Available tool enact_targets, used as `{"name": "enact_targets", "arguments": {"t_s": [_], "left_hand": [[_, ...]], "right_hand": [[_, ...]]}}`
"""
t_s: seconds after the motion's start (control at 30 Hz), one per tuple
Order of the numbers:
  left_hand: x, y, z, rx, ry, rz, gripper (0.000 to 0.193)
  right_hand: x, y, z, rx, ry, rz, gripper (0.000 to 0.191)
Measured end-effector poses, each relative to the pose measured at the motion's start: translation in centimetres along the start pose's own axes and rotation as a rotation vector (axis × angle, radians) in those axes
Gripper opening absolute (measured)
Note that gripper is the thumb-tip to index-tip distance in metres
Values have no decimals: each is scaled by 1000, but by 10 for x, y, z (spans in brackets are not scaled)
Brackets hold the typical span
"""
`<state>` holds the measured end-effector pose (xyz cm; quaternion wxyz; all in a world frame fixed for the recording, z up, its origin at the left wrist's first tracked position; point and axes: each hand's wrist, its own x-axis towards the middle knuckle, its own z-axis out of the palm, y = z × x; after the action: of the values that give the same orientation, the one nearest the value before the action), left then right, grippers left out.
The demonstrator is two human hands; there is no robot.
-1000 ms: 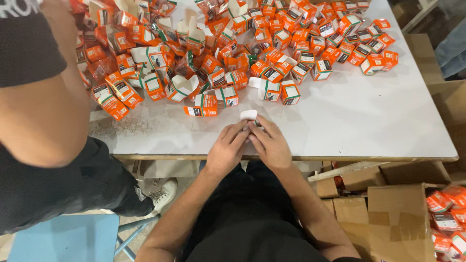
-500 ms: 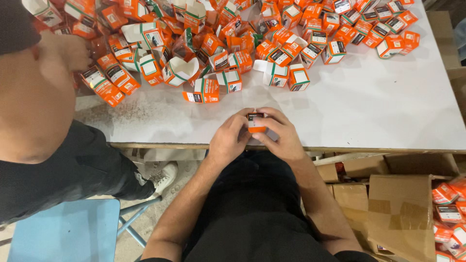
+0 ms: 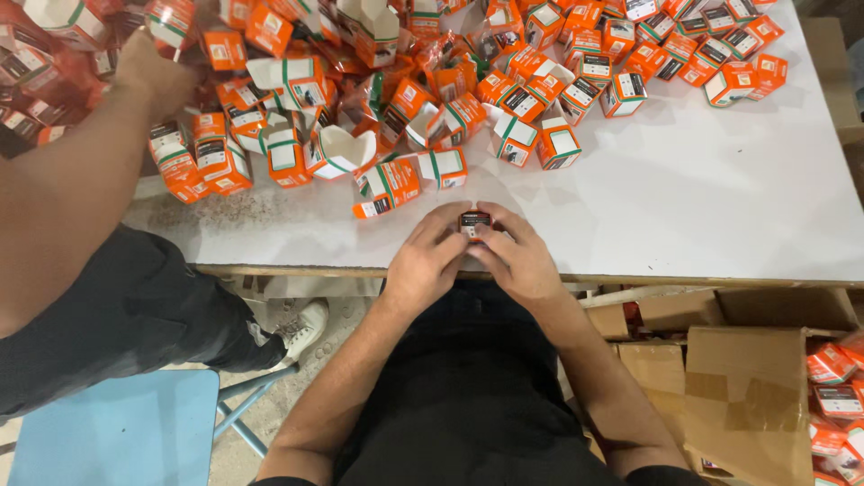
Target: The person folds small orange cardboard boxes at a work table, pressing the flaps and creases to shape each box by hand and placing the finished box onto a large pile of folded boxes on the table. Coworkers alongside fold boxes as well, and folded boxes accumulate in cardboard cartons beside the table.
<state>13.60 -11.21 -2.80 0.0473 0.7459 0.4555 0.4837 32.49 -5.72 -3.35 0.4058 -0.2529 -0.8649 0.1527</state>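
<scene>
Since a moment ago my hands have held place at the near table [image 3: 720, 216] edge, left hand [image 3: 430, 263] and right hand [image 3: 520, 261] gripping a small box [image 3: 474, 222]. Orange boxes [image 3: 378, 99] crowd the far left; bare white tabletop lies right.

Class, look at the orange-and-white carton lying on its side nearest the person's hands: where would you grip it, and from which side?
Grip the flat carton across its two long sides, coming from above. It lies on the white table apart from the pile, its long edges free, just beyond the left hand. Its open flap end looks flimsy, so hold it mid-body.
</scene>
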Motion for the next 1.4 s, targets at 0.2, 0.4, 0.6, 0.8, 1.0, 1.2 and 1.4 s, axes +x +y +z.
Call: {"name": "enact_targets", "arguments": {"t_s": [0.2, 0.4, 0.6, 0.8, 1.0, 1.2, 1.4], "left_hand": [[4, 5, -7, -6, -32, 88, 31], [-7, 11, -37, -28, 87, -31, 34], [68, -75, -75, 573, 102, -147, 17], [134, -129, -60, 825, -219, -265, 15], [118, -106, -77, 459, 141, -79, 10], [60, -1, -29, -315, -95, 121, 18], [55, 16, 31, -247, -134, 140, 17]], "right_hand": [[-7, -3, -12, -233, -77, -63, 30], [-45, 6, -45, -532, 19, -49, 29], [-16, 71, -92, -995, -74, 201, 37], [28, 74, -106, -448, 302, 127, 39], [3, 8, -62, -143, 280, 235, 32], [10, -13, -12, 1121, 198, 271, 68], [-11, 10, -7, 1067, 403, 582, 52]]}}
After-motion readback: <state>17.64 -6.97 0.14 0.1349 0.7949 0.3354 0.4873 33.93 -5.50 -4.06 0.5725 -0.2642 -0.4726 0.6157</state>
